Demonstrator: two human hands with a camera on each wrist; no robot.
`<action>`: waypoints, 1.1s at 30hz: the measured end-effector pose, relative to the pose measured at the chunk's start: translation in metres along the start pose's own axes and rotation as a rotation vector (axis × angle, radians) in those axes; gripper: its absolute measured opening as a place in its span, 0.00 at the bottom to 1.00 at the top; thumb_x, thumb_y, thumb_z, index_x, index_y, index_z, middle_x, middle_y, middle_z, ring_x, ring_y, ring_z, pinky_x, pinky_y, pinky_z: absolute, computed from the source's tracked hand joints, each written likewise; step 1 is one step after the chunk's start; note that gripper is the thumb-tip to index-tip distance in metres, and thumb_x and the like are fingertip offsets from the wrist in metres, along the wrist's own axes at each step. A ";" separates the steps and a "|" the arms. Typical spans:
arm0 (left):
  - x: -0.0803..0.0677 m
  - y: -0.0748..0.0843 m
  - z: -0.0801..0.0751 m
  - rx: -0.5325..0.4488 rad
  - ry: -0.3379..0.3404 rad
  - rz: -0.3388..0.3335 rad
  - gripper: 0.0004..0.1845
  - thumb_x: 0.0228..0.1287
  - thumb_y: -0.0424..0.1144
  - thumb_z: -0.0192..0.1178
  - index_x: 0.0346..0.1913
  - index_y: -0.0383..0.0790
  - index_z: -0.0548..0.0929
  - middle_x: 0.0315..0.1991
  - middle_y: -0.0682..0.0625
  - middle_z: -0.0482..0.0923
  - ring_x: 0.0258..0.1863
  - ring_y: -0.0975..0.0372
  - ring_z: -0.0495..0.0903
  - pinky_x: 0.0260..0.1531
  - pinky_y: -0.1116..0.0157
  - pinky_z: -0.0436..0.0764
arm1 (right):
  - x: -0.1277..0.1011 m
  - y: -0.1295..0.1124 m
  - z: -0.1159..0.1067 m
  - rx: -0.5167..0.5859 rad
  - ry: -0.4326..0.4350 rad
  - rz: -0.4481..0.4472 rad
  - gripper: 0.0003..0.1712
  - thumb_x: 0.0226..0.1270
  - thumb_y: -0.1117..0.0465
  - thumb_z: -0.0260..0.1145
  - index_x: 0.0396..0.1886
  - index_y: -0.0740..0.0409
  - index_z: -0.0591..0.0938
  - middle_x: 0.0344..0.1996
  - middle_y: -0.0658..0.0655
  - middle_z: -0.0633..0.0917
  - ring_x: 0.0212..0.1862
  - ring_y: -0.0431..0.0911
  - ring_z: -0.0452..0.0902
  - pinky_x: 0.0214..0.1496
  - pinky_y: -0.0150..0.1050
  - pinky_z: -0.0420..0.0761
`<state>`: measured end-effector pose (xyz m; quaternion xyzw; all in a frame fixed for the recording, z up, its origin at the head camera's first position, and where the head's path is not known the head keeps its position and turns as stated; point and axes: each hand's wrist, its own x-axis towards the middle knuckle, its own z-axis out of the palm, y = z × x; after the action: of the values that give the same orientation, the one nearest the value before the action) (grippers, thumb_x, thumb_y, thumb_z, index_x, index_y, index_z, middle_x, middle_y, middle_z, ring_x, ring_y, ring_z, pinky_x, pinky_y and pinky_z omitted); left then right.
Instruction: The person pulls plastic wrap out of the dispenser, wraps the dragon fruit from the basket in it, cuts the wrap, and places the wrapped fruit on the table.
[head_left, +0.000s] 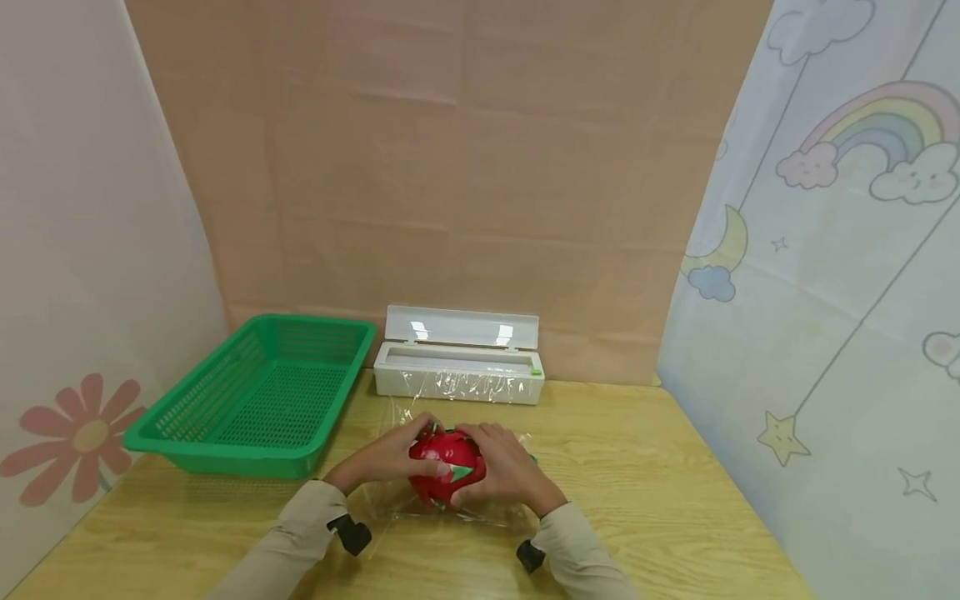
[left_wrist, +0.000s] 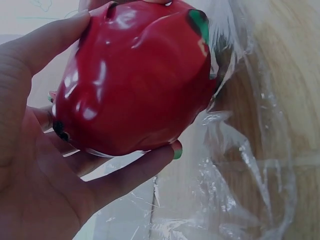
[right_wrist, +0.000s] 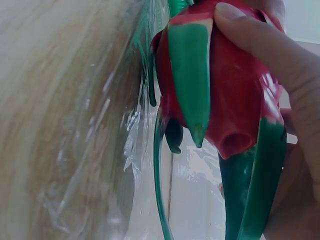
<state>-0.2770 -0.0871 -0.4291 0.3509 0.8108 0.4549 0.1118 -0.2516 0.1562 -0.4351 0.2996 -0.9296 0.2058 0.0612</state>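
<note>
A: Head view, status?

B: The left hand [head_left: 390, 461] and the right hand [head_left: 504, 473] cup a red toy dragon fruit [head_left: 446, 460] from both sides. It sits on a sheet of cling film [head_left: 397, 498] spread on the wooden table [head_left: 675, 500], in front of the open film dispenser [head_left: 459, 354]. A green basket [head_left: 262, 400] stands to the left.

A: Left wrist view?

B: Palm and curled fingers [left_wrist: 130, 172] hold the fruit's smooth red side. Loose film lies crumpled beside it.

A: Right wrist view?

B: The thumb [right_wrist: 270, 55] presses the red body between green scales [right_wrist: 192, 80]; the fingers wrap behind. Film hangs against the table side of the fruit.

A: Recommended handling?

B: In my judgement: keep the fruit centred on the sheet, with an even hold from both hands. Draw the film up over the scales slowly, since their tips could pierce or snag it. Smooth out wrinkles before the film sticks to itself.
</note>
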 end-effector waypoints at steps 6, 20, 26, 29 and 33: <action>0.004 -0.006 -0.004 0.029 0.016 -0.003 0.30 0.61 0.52 0.69 0.58 0.41 0.69 0.50 0.47 0.79 0.49 0.56 0.80 0.42 0.60 0.85 | 0.007 0.003 0.002 0.040 0.002 0.002 0.57 0.45 0.32 0.78 0.71 0.54 0.69 0.58 0.51 0.79 0.58 0.46 0.72 0.58 0.49 0.76; 0.004 -0.014 -0.004 -0.022 0.061 -0.087 0.39 0.67 0.53 0.64 0.72 0.37 0.61 0.57 0.42 0.77 0.54 0.53 0.79 0.49 0.53 0.82 | 0.014 0.008 0.006 0.151 -0.012 0.019 0.56 0.49 0.34 0.77 0.71 0.59 0.68 0.61 0.53 0.78 0.60 0.49 0.73 0.59 0.51 0.78; 0.005 -0.012 -0.001 0.003 0.090 -0.100 0.41 0.66 0.54 0.65 0.72 0.37 0.62 0.56 0.43 0.78 0.54 0.52 0.78 0.50 0.51 0.82 | 0.011 0.011 0.005 0.138 -0.020 0.013 0.58 0.49 0.34 0.77 0.74 0.56 0.66 0.64 0.53 0.77 0.64 0.51 0.71 0.64 0.55 0.72; 0.004 -0.011 0.000 0.011 0.086 -0.093 0.40 0.65 0.54 0.65 0.72 0.37 0.62 0.56 0.43 0.78 0.54 0.52 0.78 0.50 0.50 0.82 | 0.008 0.011 0.006 0.122 -0.015 0.005 0.60 0.47 0.35 0.78 0.75 0.56 0.65 0.65 0.54 0.76 0.65 0.53 0.70 0.66 0.56 0.69; 0.001 -0.012 0.002 0.015 0.082 -0.096 0.41 0.64 0.55 0.66 0.71 0.36 0.63 0.57 0.44 0.77 0.55 0.52 0.78 0.50 0.51 0.82 | 0.003 0.009 0.007 0.091 0.003 -0.010 0.63 0.47 0.33 0.78 0.77 0.56 0.62 0.68 0.56 0.73 0.68 0.55 0.68 0.67 0.58 0.68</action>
<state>-0.2824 -0.0890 -0.4394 0.2934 0.8340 0.4571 0.0977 -0.2597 0.1582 -0.4440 0.3062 -0.9177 0.2482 0.0499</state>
